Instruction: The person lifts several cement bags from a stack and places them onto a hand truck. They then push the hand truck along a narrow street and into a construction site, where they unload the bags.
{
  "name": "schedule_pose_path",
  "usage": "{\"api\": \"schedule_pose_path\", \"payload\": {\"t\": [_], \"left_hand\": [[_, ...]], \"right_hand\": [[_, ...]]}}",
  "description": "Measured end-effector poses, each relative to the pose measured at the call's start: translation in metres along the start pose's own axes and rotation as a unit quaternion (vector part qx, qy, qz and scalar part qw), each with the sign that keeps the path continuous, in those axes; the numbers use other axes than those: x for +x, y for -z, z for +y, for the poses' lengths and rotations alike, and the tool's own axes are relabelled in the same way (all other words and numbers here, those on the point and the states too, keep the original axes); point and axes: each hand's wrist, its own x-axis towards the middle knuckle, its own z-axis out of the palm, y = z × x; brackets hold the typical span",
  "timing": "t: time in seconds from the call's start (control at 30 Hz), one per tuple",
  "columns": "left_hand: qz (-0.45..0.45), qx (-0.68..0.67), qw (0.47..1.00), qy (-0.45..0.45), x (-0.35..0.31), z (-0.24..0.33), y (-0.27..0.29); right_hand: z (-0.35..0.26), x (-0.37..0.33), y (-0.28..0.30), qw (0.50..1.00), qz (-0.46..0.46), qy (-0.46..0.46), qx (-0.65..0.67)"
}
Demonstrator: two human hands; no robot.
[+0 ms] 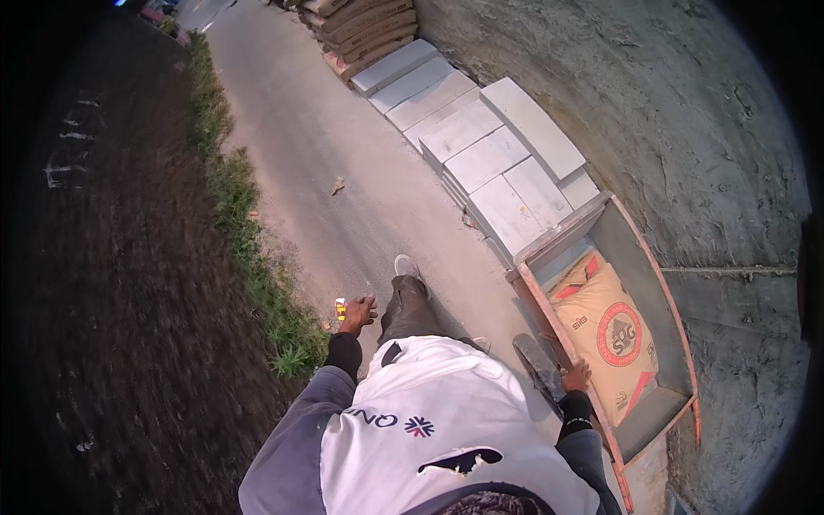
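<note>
My left hand [359,316] hangs by my left leg with its fingers loosely apart. Beside it shows a small yellow, red and white wrapper [341,310], seemingly on the ground. On my right stands a metal cart [678,330] with a rusty orange rim. My right hand [576,376] grips the near side of that rim, fingers curled over the edge. Inside the cart lies a full brown cement bag [595,339] with a round red print. A dark wheel [537,367] sits outside the cart, below my right hand.
Pale grey blocks [489,159] are stacked ahead of the cart, along a rough grey wall [678,112]. Behind them rises a pile of brown bags [365,34]. A concrete path [300,112] runs ahead, bordered on the left by grass [245,206]. My shoe [407,265] is on it.
</note>
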Motion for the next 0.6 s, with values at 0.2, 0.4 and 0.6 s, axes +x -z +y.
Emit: {"api": "schedule_pose_path", "payload": {"t": [0.2, 0.4, 0.6], "left_hand": [[0.048, -0.023, 0.999, 0.004, 0.064, 0.071, 0.099], [0.121, -0.104, 0.987, 0.024, 0.102, 0.112, 0.188], [0.132, -0.184, 0.974, 0.030, 0.134, 0.156, 0.199]], "right_hand": [[-0.073, 0.007, -0.033, 0.991, 0.021, -0.117, -0.063], [-0.239, 0.043, -0.080, 0.956, -0.117, 0.250, -0.098], [-0.361, 0.083, -0.001, 0.907, -0.072, 0.416, -0.007]]}}
